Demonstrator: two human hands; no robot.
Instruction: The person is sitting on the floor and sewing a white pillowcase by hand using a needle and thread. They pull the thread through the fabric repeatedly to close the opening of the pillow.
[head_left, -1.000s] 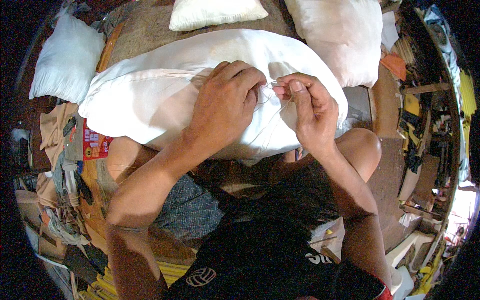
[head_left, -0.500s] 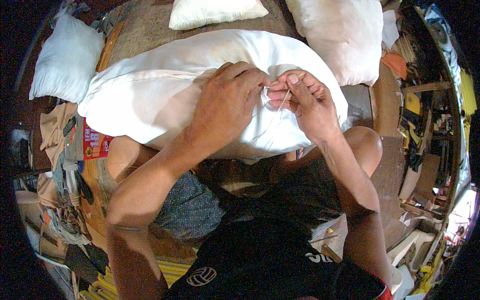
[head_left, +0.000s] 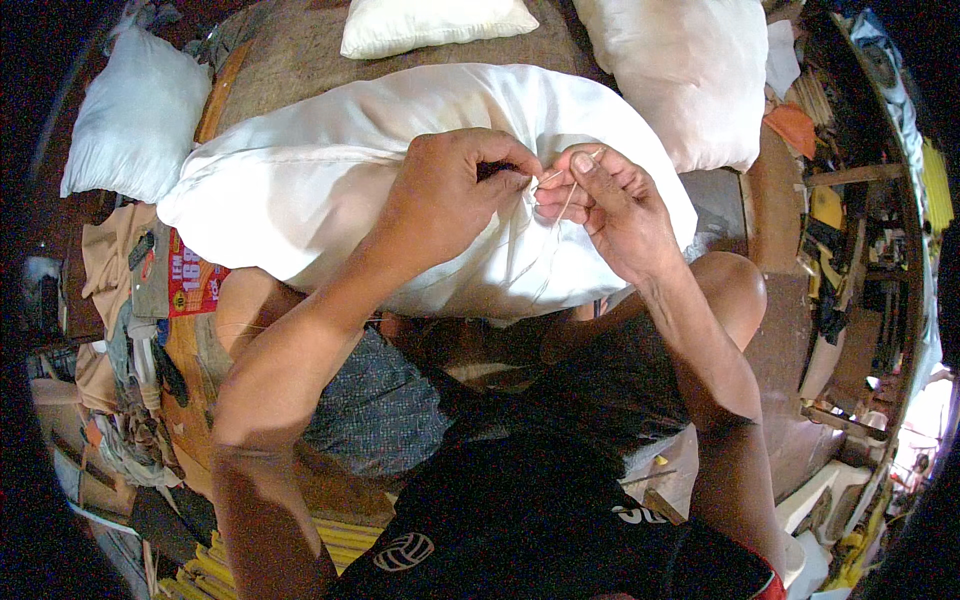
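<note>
A plump white pillow (head_left: 300, 190) lies across my lap, its cloth gathered into creases near the middle. My left hand (head_left: 450, 195) is closed over it, thumb and forefinger pinching a fold of the cloth. Just to the right, my right hand (head_left: 625, 215) holds a thin needle (head_left: 597, 154) between thumb and fingers, its other end close to the pinched fold. Pale thread (head_left: 565, 208) hangs from the right fingers and trails down over the pillow. Exactly where the needle meets the cloth is too small to tell.
More white pillows lie around: one at the far middle (head_left: 435, 28), one at the far right (head_left: 685, 80), one at the left (head_left: 140, 120). Crumpled cloths (head_left: 115, 265) and a red printed sheet (head_left: 195, 280) are at the left. Cluttered shelving (head_left: 850, 240) stands at the right.
My left hand has turned slightly, its knuckles lower and the gap between thumb and forefinger now visible. The right hand keeps the needle in nearly the same place.
</note>
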